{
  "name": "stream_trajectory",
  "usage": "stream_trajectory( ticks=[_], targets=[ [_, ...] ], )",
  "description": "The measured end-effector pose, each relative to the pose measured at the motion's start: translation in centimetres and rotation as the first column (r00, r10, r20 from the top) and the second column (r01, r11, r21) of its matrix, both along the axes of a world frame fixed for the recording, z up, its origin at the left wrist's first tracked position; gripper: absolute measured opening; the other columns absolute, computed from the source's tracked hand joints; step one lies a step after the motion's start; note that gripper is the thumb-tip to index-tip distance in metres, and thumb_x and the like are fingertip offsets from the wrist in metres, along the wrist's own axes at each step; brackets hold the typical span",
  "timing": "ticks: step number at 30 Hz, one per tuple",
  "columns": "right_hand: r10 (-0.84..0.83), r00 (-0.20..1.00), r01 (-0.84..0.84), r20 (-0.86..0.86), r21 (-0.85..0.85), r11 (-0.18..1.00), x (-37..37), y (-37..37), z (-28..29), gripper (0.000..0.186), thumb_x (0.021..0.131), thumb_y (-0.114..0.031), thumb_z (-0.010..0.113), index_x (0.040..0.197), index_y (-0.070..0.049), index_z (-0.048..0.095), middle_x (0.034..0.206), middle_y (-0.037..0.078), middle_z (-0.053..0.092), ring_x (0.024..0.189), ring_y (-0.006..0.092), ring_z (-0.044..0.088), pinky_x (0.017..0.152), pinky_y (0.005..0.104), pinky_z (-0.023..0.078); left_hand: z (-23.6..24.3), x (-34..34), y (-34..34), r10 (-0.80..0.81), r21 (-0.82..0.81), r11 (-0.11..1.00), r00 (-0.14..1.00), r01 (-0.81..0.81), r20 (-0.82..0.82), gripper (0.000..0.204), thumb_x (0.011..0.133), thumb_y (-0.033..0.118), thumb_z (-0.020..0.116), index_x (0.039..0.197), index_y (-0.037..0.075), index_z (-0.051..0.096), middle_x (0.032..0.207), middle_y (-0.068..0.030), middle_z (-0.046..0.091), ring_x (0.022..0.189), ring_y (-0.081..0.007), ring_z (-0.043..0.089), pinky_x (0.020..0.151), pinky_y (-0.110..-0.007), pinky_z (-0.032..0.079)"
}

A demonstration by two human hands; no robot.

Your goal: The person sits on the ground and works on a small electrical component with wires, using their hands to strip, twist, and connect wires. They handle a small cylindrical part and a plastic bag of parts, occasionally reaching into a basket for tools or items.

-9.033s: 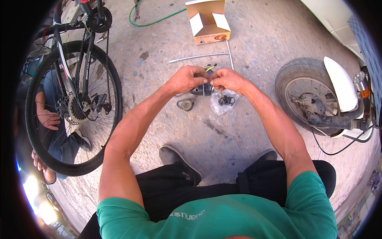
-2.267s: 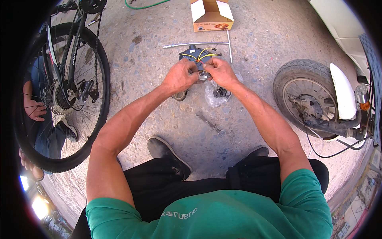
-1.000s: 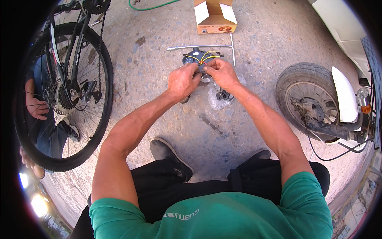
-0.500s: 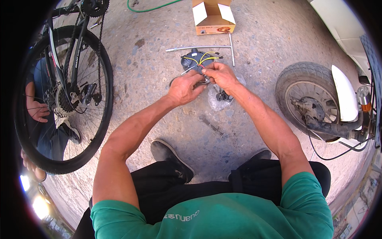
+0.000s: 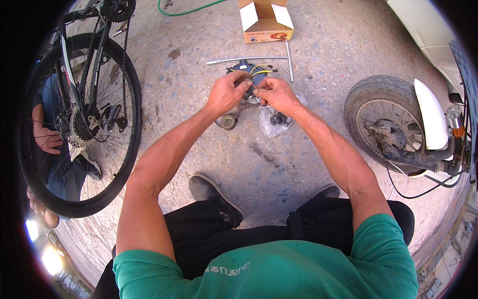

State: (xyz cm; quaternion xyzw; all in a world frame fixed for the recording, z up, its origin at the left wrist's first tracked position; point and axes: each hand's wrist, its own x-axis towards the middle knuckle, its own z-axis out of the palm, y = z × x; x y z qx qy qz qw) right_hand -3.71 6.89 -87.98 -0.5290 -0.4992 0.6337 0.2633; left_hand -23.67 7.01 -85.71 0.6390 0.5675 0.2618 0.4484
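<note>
A dark grey round-bodied device (image 5: 234, 68) lies on the concrete, with yellow wires (image 5: 261, 71) sprouting from its top. My left hand (image 5: 230, 92) is over its near left side, thumb and fingertips pinched on thin wires. Close beside it, my right hand (image 5: 279, 94) pinches the same small bundle, where a bit of red wire shows between the fingertips. Both hands partly cover the device. Below my left hand lies a ring-shaped part (image 5: 228, 122), dull brown. A clear plastic bag (image 5: 271, 129) with a black piece in it rests below my right hand.
Beyond the device lie a silver T-handle wrench (image 5: 239, 60) and an open cardboard box (image 5: 267, 37). A wrench (image 5: 268, 158) lies nearer my feet. A bicycle wheel (image 5: 134, 109) stands left, with another person's hand (image 5: 47, 139) behind it; a scooter wheel (image 5: 358, 112) stands right.
My left hand has moved up and slightly right, closer to my right hand, its fingers now on the wires. The ring-shaped part has come into sight below it. My right hand has barely moved.
</note>
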Motion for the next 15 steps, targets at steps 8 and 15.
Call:
stream_trajectory(
  ticks=[8,15],
  targets=[
    [0.042,0.998,-0.04,0.044,-0.038,0.998,-0.3,0.1,0.1,0.021,0.09,-0.021,0.075,0.093,0.0,0.07,0.079,0.004,0.069,0.066,0.0108,0.061,0.059,0.0299,0.05,-0.2,0.6,2.7,0.17,-0.27,0.953,0.98,-0.137,0.104,0.028,0.097,0.024,0.065,0.105,-0.002,0.068,0.08,-0.0063,0.068,0.062,-0.0113,0.06,0.056,-0.028,0.049],
    [-0.019,1.0,0.019,-0.005,-0.055,0.998,-0.1,0.3,0.0,0.022,0.089,-0.019,0.077,0.096,0.0,0.069,0.085,0.004,0.069,0.068,0.0112,0.061,0.061,0.0291,0.051,3.7,-1.5,3.0,-0.005,-0.327,0.945,0.998,-0.014,-0.056,0.029,0.096,0.024,0.066,0.109,-0.001,0.067,0.081,-0.0057,0.066,0.063,-0.0118,0.061,0.057,-0.028,0.05]
  ],
)
